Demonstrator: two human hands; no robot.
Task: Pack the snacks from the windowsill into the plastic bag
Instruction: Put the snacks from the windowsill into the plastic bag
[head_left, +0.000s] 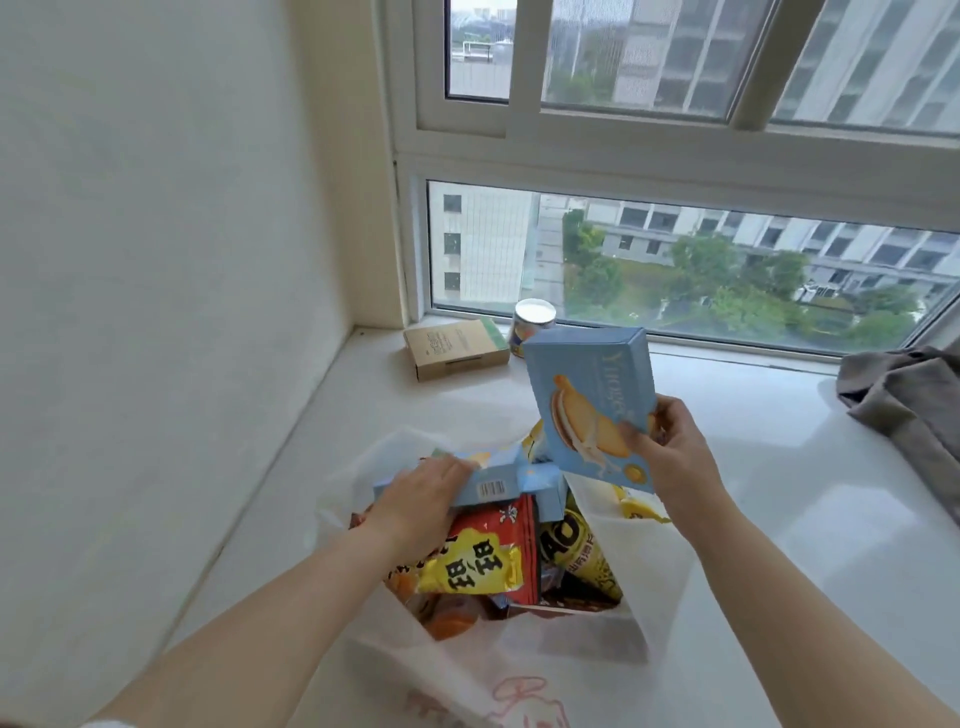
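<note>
A translucent white plastic bag (649, 561) lies open on the white windowsill (779, 467), stuffed with several snack packs, among them a red and yellow pouch (483, 561). My right hand (670, 447) grips the lower corner of a light blue biscuit box (592, 395), held upright just above the bag's far rim. My left hand (421, 499) lies over a second light blue box (498, 483) at the bag's mouth, fingers curled around it. Further back on the sill rest a brown cardboard box (454, 349) and a can with a white lid (532, 317).
A wall closes off the sill on the left. The window frame (675, 166) runs along the back. A grey cloth bag (904, 395) sits at the right edge of the sill.
</note>
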